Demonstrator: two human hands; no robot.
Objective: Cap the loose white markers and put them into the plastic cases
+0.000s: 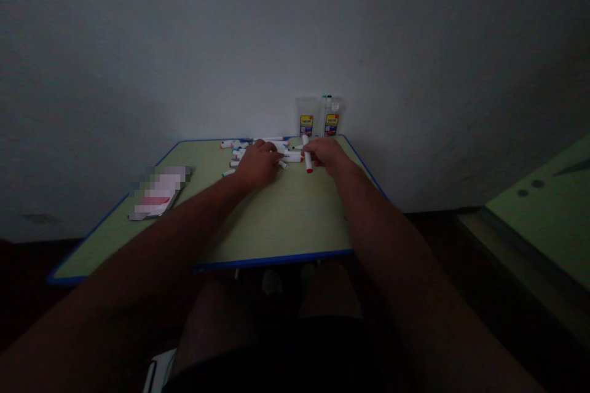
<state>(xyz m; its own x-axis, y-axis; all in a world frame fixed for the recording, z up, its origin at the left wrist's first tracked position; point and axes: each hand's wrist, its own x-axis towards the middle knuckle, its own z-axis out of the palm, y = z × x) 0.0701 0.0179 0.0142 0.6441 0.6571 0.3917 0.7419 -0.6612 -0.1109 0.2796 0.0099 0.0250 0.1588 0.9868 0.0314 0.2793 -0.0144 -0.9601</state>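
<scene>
My right hand [325, 152] grips a white marker [307, 155] with a red end pointing towards me, just above the table's back right part. My left hand [259, 166] lies over a heap of white markers [239, 152], its fingers bent. A short white marker [283, 164] pokes out by its thumb and fingers, and they seem closed on it. Several other markers, with red, green and blue ends, lie around and partly beneath the left hand. Behind my right hand stand two clear plastic containers [306, 116] with yellow labels; the right container [335, 109] has upright markers in or beside it.
The light green table [276, 221] has a blue edge and stands against a grey wall [230, 43]. A blurred-out flat item [161, 193] lies on its left side. A light green panel [548, 202] is at the far right. My legs are under the near edge.
</scene>
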